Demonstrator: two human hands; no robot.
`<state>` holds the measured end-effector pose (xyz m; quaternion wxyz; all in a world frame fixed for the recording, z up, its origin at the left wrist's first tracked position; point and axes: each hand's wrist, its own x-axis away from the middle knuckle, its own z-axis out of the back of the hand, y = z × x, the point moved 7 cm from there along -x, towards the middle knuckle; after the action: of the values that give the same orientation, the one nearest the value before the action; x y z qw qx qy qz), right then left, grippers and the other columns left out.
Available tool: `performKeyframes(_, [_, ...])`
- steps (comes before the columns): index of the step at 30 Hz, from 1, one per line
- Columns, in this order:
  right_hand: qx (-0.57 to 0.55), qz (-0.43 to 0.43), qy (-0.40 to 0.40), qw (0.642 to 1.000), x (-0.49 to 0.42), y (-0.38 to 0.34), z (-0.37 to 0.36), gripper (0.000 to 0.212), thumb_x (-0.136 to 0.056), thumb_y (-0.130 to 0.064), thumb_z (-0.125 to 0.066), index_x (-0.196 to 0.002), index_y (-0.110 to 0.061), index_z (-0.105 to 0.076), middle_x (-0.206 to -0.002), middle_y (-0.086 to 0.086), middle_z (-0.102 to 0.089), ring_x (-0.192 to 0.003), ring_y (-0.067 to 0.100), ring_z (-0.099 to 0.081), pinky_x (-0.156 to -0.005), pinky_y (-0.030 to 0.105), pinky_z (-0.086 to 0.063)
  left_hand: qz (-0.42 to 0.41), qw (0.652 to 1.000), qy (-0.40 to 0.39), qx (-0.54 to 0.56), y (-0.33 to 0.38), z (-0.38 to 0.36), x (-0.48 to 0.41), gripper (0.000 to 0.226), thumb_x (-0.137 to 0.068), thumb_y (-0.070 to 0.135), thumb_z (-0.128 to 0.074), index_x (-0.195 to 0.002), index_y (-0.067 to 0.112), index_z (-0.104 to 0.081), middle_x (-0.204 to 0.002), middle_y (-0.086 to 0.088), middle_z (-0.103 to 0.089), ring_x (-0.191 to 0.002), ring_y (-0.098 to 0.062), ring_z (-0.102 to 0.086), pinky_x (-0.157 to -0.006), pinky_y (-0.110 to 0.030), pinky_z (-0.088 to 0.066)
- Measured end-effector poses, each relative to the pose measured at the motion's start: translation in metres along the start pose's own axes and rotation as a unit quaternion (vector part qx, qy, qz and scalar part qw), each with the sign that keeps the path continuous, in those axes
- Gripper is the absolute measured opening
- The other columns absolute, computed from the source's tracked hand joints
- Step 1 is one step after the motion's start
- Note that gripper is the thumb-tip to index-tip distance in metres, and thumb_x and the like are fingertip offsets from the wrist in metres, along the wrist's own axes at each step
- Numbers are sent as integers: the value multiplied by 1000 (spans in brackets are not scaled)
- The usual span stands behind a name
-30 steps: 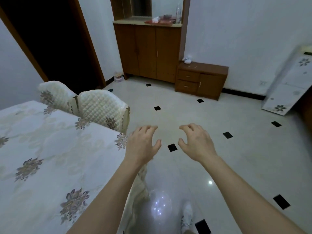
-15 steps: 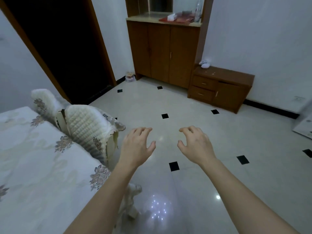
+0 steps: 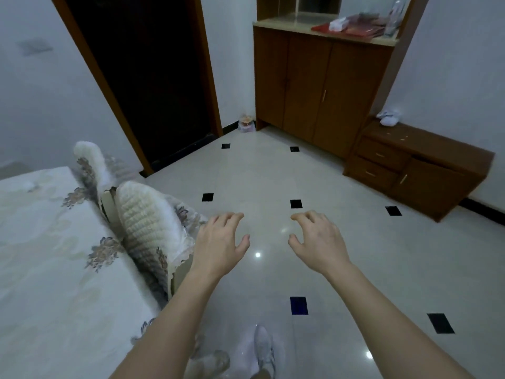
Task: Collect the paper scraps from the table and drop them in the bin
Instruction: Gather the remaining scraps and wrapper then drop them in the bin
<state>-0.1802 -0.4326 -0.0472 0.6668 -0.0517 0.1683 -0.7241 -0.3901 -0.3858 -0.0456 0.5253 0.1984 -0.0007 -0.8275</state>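
Surface at left, covered in pale floral cloth; two padded chair backs pushed against its edge. Glossy pale floor with small black inset tiles. Dark doorway at back; tall wooden cabinet beside it, low drawer unit to its right.

Left hand and right hand held out over floor, well apart, fingers spread and curled, nothing in them.

Paper scraps: none made out on visible part of surface. Bin outside view. Surface cut off at left and bottom edges. Items on cabinet top blurred. Small object in corner by doorway too small to tell. Pale shoe at bottom edge, partly cut off.
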Motion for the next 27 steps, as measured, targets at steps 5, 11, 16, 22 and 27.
performKeyframes(5, [0,14,-6,1000,-111,2,-10,42,-86,-36,-57,-126,-20,-58,-118,3,-61,-111,26,-53,-89,38,-44,32,999,4,13,-43,-25,-95,53,-81,49,-48,-121,18,-63,-115,-2,-67,-107,-26,-59,-83,-40,-51])
performKeyframes(11, [5,24,-12,1000,-240,3,-23,43,-89,-38,-53,-129,-23,-55,-121,1,-59,-112,23,-52,-90,37,-42,35,999,13,2,-85,-39,-210,51,-83,48,-50,-123,19,-61,-113,-1,-67,-106,-26,-59,-82,-39,-50])
performKeyframes(16, [-3,45,-23,999,-316,-5,-45,42,-89,-38,-54,-128,-21,-56,-121,1,-59,-112,23,-53,-89,37,-43,48,999,13,-1,-122,-55,-271,48,-84,45,-54,-123,19,-61,-115,0,-66,-107,-25,-58,-82,-40,-51])
performKeyframes(22, [-14,80,-48,996,-411,-23,-81,42,-89,-38,-54,-128,-21,-56,-123,2,-59,-114,23,-52,-91,37,-42,86,996,13,-14,-174,-77,-332,51,-85,48,-48,-124,18,-61,-117,-1,-66,-109,-24,-58,-82,-40,-51])
performKeyframes(27, [-23,118,-66,991,-507,-36,-113,43,-90,-37,-53,-130,-21,-55,-125,1,-58,-115,22,-51,-93,37,-43,123,992,13,-29,-223,-102,-395,47,-86,44,-58,-126,18,-60,-118,-1,-66,-109,-24,-58,-84,-41,-50])
